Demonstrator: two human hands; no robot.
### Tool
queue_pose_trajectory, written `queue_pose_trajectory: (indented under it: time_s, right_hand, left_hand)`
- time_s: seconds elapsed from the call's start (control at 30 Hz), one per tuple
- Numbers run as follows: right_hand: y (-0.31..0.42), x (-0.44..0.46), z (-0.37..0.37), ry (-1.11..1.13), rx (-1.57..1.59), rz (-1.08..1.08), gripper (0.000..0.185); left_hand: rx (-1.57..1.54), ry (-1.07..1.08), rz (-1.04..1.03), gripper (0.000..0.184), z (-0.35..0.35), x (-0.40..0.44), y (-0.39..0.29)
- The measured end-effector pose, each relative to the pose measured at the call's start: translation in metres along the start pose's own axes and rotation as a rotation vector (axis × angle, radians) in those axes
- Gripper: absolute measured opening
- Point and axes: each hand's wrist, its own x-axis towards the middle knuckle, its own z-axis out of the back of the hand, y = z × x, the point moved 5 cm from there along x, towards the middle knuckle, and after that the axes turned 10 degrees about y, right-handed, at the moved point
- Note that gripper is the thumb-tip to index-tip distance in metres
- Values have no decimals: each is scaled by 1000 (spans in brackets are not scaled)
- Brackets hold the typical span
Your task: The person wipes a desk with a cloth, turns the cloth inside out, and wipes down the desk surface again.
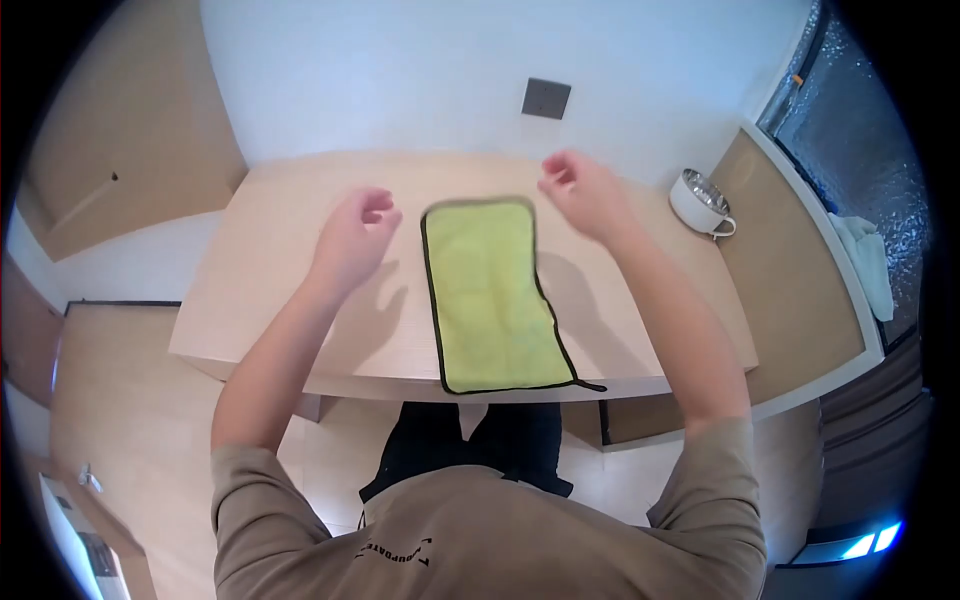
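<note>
A yellow-green cloth (485, 295) with black edging lies spread out on the light wooden table. Its near end reaches the table's front edge, where a small black loop (592, 385) sticks out at the right corner. My left hand (362, 235) is raised left of the cloth's far end, fingers loosely curled with a gap to the thumb and nothing visible in them. To the right of the cloth's far corner, my right hand (585, 192) is held up in a similar loose curl, slightly blurred. Neither hand appears to touch the cloth.
A white cup (700, 205) with a metallic inside and a handle stands at the table's (270, 270) right rear corner. Behind is a white wall with a dark socket plate (546, 98). A wooden side panel (790, 280) borders the right, with a pale cloth (862, 262) beyond it.
</note>
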Motion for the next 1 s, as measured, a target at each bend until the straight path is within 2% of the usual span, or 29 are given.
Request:
queue_pose_trajectory:
  time_s: [0.07, 0.1, 0.17, 0.27, 0.3, 0.43, 0.53, 0.63, 0.73, 0.83, 0.9, 1.0]
  right_hand:
    - [4, -40, -33, 214, -130, 117, 28]
    - [4, -53, -48, 325, -199, 144, 33]
    - [4, -78, -75, 541, -333, 204, 45]
    - [-16, -107, -108, 528, -420, 341, 62]
    - [-20, -115, -115, 631, -454, 236, 74]
    - [-18, -135, -110, 600, -465, 255, 74]
    - [-12, -143, -101, 631, -481, 237, 73]
    - [-18, -126, -95, 644, -490, 203, 71]
    - [-27, -120, -96, 618, -497, 197, 69]
    - [-28, -136, -98, 541, -458, 228, 69]
    - [-22, -148, -97, 472, -482, 265, 67]
    - [-18, -149, -94, 447, -313, 295, 57]
  left_hand:
    - [207, 184, -94, 17, -13, -39, -30]
    - [194, 326, 4, 13, -22, -49, -37]
    - [358, 414, -94, 13, -45, -55, -35]
    - [501, 539, -186, 20, -68, -54, -31]
    - [546, 547, -229, 21, -75, -54, -27]
    - [634, 551, -317, 25, -86, -67, -19]
    - [583, 585, -317, 25, -79, -80, -21]
    - [642, 543, -223, 25, -75, -69, -15]
    - [543, 584, -72, 22, -75, -61, -8]
    - [581, 668, -1, 19, -75, -61, -8]
    - [548, 650, -84, 18, -73, -65, -4]
    - [520, 618, -191, 13, -73, -73, -6]
